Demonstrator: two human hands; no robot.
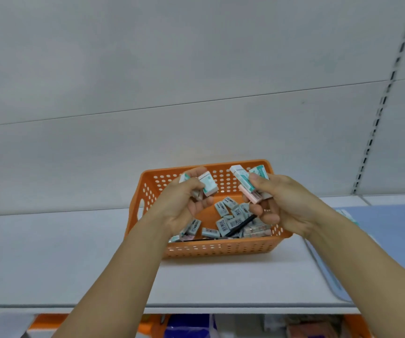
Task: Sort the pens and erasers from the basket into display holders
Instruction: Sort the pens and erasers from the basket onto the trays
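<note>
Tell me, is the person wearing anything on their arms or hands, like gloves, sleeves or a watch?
Nothing shows. Both forearms are bare up to the bottom edge of the picture, with no sleeve or cuff in view. The left hand and right hand have no gloves, and no watch or bracelet shows at either wrist. No rings can be made out.

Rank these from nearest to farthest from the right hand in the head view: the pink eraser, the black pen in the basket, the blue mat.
1. Pink eraser: gripped in the right hand.
2. Black pen: lower left, in the orange perforated plastic basket.
3. Blue mat: on the shelf, far right.
</note>
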